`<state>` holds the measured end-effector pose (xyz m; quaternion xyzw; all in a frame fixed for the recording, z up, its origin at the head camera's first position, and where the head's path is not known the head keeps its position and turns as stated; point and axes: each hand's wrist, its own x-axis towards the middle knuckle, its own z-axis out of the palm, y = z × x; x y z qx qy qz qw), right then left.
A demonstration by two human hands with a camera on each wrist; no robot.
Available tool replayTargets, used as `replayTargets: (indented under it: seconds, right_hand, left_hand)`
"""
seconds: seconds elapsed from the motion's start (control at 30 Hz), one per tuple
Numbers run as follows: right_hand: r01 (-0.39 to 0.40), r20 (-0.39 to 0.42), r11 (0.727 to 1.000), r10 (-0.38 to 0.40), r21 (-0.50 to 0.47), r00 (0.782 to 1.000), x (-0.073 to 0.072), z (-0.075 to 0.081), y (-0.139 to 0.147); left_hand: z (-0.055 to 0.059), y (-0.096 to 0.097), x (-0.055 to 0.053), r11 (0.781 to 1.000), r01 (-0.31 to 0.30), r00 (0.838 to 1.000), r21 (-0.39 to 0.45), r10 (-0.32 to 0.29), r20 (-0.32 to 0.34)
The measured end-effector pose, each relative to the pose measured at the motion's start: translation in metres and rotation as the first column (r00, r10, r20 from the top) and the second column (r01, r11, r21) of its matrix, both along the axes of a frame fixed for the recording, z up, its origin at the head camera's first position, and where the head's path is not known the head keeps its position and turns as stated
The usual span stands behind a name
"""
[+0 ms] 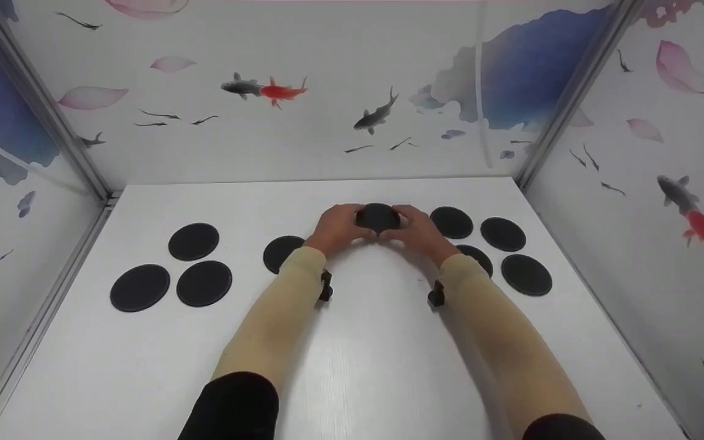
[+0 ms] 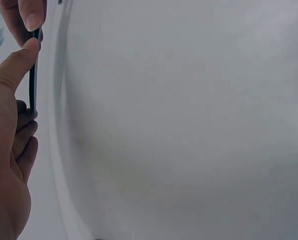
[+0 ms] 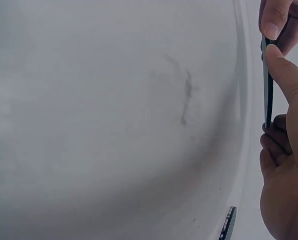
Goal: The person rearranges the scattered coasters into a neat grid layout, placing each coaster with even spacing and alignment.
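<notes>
Both hands hold a thin, round black disc, like a coaster (image 1: 377, 217), above the far middle of the white table. My left hand (image 1: 340, 231) pinches its left edge, thumb on the near side and fingers behind. On the opposite edge my right hand (image 1: 418, 234) grips it the same way. Each wrist view catches the coaster (image 2: 32, 80) (image 3: 268, 87) edge-on, with the two thumbs close together at one end. Beside the left wrist lies another black disc (image 1: 281, 253), partly covered by the sleeve. Behind the right wrist a further black disc (image 1: 479, 259) is partly hidden.
Several similar black discs lie flat: a left group (image 1: 194, 241) and a right group (image 1: 503, 234). The white table (image 1: 376, 354) meets a printed back wall (image 1: 327, 146) and side walls with metal corner posts (image 1: 572, 98). Small black devices (image 1: 326, 287) sit at the wrists.
</notes>
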<state>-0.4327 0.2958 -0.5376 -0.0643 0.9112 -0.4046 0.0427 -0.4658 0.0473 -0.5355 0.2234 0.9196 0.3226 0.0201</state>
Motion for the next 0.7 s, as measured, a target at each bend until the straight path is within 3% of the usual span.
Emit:
replayTargets:
  seconds: [0.3, 0.53, 0.7]
  right_hand:
    - [-0.013, -0.071, 1.000, 0.012, -0.007, 0.997, 0.009, 0.001, -0.016]
    - [-0.034, -0.126, 0.998, 0.028, -0.051, 0.992, 0.016, 0.005, -0.030]
    - [-0.049, -0.150, 0.998, 0.043, -0.032, 0.988, 0.017, 0.004, -0.037]
  left_hand:
    - [0.009, -0.017, 0.011, 1.000, -0.009, 1.000, -0.027, 0.009, 0.002]
    - [0.014, -0.030, 0.019, 0.998, -0.028, 0.999, -0.054, 0.026, -0.038]
    - [0.015, -0.039, 0.026, 0.997, -0.045, 0.999, -0.056, 0.044, -0.019]
